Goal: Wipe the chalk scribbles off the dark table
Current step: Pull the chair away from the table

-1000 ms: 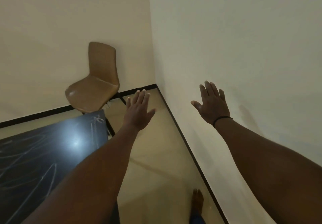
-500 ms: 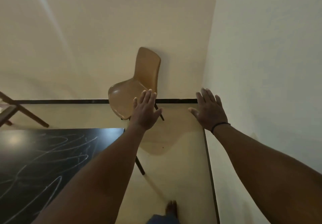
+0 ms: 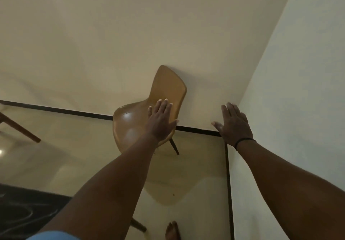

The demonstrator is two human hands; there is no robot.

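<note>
The dark table (image 3: 20, 200) shows only its far right corner at the bottom left, with pale chalk scribbles (image 3: 22, 213) curling over it. My left hand (image 3: 160, 122) is stretched out in the air with flat, straight fingers, in line with the brown chair and well right of the table. My right hand (image 3: 233, 124) is held up the same way, palm down and empty, in front of the room's corner. A dark band circles its wrist. No cloth or eraser is in sight.
A brown moulded chair (image 3: 149, 112) stands against the back wall on dark legs. White walls meet at the right, edged by a black skirting (image 3: 226, 174). Wooden legs (image 3: 20, 127) of other furniture poke in at the left. My bare foot (image 3: 172, 230) stands on the shiny beige floor.
The view has swung up and to the right, so the table has slid down into the bottom left corner. Both hands stay raised and flat, now in front of the chair and the wall corner.
</note>
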